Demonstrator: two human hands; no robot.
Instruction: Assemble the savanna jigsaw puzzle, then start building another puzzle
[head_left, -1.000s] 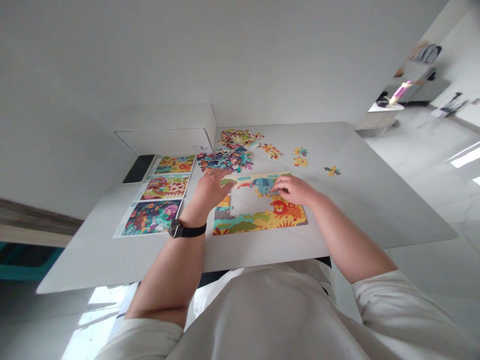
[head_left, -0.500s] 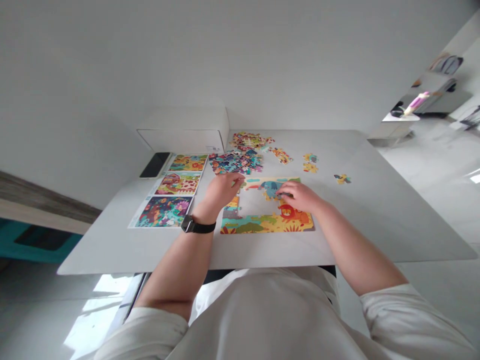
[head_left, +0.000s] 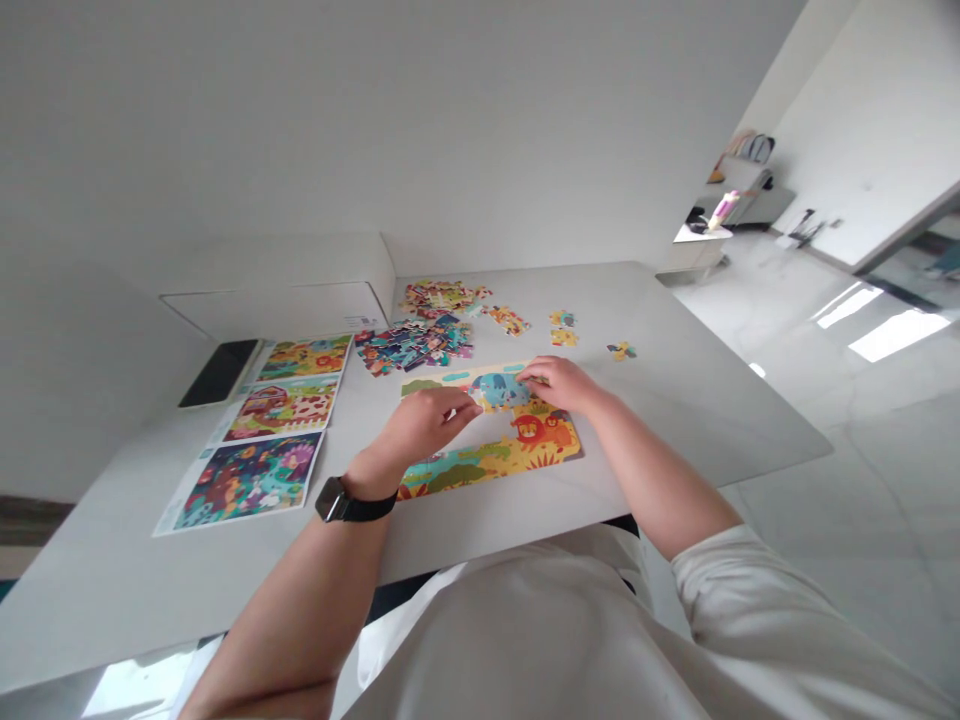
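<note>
A partly joined jigsaw puzzle (head_left: 487, 462) lies on the table, with lions at its right and green bushes along the near edge. My right hand (head_left: 562, 382) has its fingers closed on a puzzle piece at the right side of the blue elephant (head_left: 501, 390); the fingers cover most of that piece. Over the left part of the puzzle, my left hand (head_left: 427, 425) pinches thumb and fingers together by the elephant's lower left. What lies between those fingertips is too small to tell. A black watch (head_left: 356, 500) circles the left wrist.
Mixed puzzle pieces form a dark pile (head_left: 416, 343) and a yellow-red pile (head_left: 439, 297) behind the puzzle. Several loose pieces (head_left: 564, 338) sit at the back right. Left are a picture sheet (head_left: 251, 480), a phone (head_left: 220, 373) and a white box (head_left: 277, 308).
The view has swung to the right, shifting the table leftward. My left hand has moved from the puzzle's upper left edge toward the elephant. My right hand stays by the elephant's right side.
</note>
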